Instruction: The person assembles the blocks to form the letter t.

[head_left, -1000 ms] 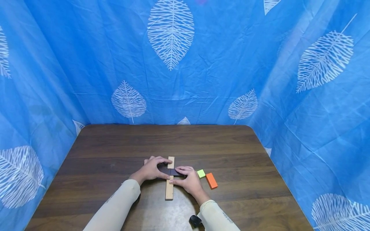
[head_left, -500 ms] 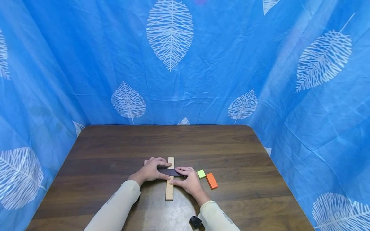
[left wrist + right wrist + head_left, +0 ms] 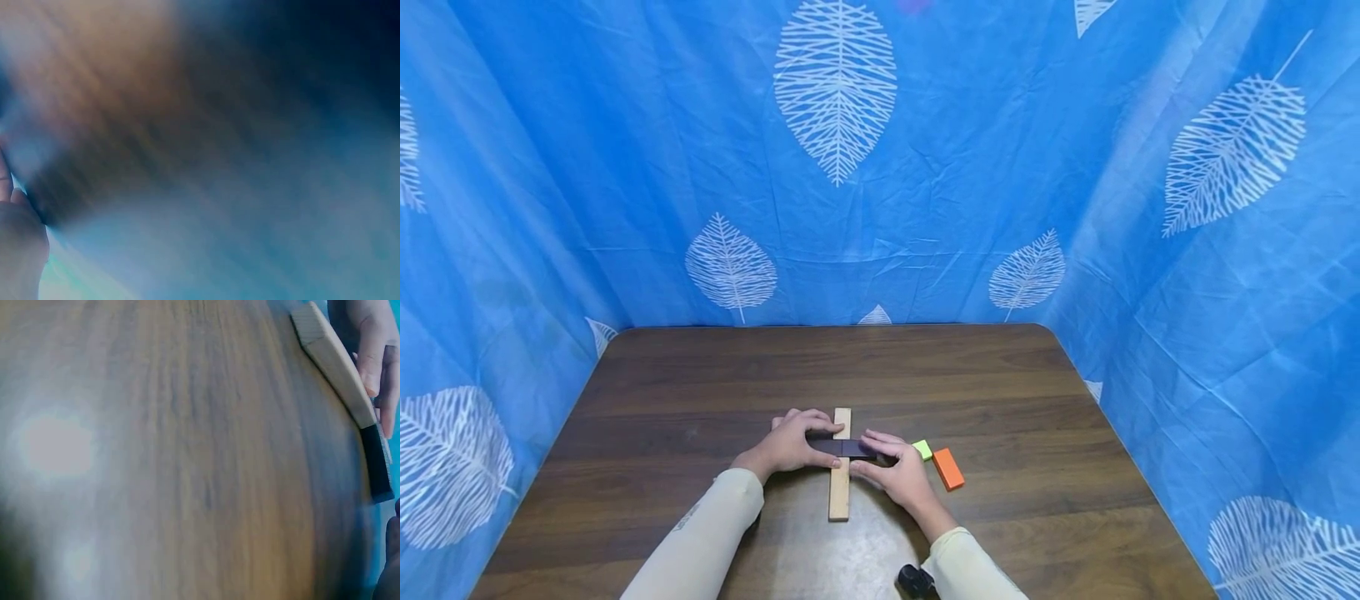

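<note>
Flat blocks form a cross on the table: two light wooden blocks, the near one [image 3: 839, 492] and the far one [image 3: 843, 421], with two dark blocks end to end between them. My left hand [image 3: 790, 442] curls round the left dark block [image 3: 827, 447], thumb at its near side and fingers at its far side. Around the right dark block [image 3: 858, 449] my right hand [image 3: 901, 473] lies with thumb and fingers extended and spread, fingertips close to it. In the right wrist view, the left hand [image 3: 372, 356] is beside a light block [image 3: 340, 369]. The left wrist view is mostly blurred.
A yellow-green block [image 3: 922, 450] lies just right of the right hand, with an orange block [image 3: 948, 469] beside it. The brown wood-grain table [image 3: 700, 367] is enclosed by a blue curtain [image 3: 880, 167] with white leaf prints.
My right hand has drawn slightly to the right, its thumb leaving the near light block and its fingers loosening from the right dark block. The left hand stays in place.
</note>
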Motion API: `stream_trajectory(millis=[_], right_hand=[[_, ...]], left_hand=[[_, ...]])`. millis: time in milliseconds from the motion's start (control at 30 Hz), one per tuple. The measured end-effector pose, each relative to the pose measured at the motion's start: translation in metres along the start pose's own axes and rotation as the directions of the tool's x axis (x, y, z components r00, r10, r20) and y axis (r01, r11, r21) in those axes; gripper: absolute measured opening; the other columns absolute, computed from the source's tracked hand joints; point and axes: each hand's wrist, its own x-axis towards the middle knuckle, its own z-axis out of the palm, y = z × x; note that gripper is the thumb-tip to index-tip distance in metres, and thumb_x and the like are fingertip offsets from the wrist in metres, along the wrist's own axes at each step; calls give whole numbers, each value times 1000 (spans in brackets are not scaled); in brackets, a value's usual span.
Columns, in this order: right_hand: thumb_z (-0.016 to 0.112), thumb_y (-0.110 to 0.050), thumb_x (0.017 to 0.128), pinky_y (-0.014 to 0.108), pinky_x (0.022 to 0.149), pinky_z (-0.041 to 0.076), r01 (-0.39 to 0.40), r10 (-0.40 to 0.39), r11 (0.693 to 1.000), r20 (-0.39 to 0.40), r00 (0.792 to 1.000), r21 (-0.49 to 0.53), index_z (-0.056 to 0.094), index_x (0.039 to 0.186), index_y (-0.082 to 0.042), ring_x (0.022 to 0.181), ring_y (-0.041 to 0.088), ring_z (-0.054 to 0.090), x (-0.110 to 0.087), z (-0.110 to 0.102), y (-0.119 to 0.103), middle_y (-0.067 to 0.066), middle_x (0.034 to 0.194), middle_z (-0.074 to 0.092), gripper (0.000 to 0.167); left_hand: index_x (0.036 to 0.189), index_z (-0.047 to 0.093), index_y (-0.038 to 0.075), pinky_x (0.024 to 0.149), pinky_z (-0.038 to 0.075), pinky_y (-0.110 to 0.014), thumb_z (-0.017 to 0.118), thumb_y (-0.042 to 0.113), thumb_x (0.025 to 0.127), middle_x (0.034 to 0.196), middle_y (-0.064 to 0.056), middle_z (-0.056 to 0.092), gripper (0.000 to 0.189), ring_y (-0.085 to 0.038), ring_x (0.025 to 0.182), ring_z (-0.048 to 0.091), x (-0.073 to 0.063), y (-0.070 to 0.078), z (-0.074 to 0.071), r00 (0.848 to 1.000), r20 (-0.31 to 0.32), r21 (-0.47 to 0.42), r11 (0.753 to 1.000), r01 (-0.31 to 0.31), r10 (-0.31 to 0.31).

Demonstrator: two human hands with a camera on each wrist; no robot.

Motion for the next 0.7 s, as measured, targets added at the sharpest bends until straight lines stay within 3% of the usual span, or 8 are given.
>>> stream_trajectory(millis=[167, 467, 700], right_hand=[[90, -28, 77, 44, 107, 39, -1, -2, 998, -41, 999, -59, 75, 119, -4, 123, 24, 59, -4, -10, -2, 2, 125, 69, 51], [96, -23, 66, 46, 97, 46, -45, -17, 972, -258, 966, -232, 77, 111, -2, 111, 31, 64, -7, -39, 2, 8, 111, 74, 53], [97, -25, 64, 48, 93, 48, -121, 40, 956, -288, 957, -268, 77, 107, -2, 107, 32, 65, -13, -59, 10, 10, 105, 74, 53]], left_hand=[[130, 71, 28, 99, 24, -59, 86, 58, 70, 130, 2, 60, 69, -24, 116, 46, 0, 0, 0, 1000, -3, -4, 1000, -2, 2], [128, 72, 27, 102, 21, -62, 88, 53, 71, 131, 2, 59, 65, -25, 119, 45, -1, 1, 1, 1000, -3, -34, 999, 22, -23], [128, 72, 26, 103, 20, -62, 89, 50, 71, 131, 2, 59, 65, -25, 120, 44, -3, 4, 0, 1000, -6, -55, 998, 23, -23]])
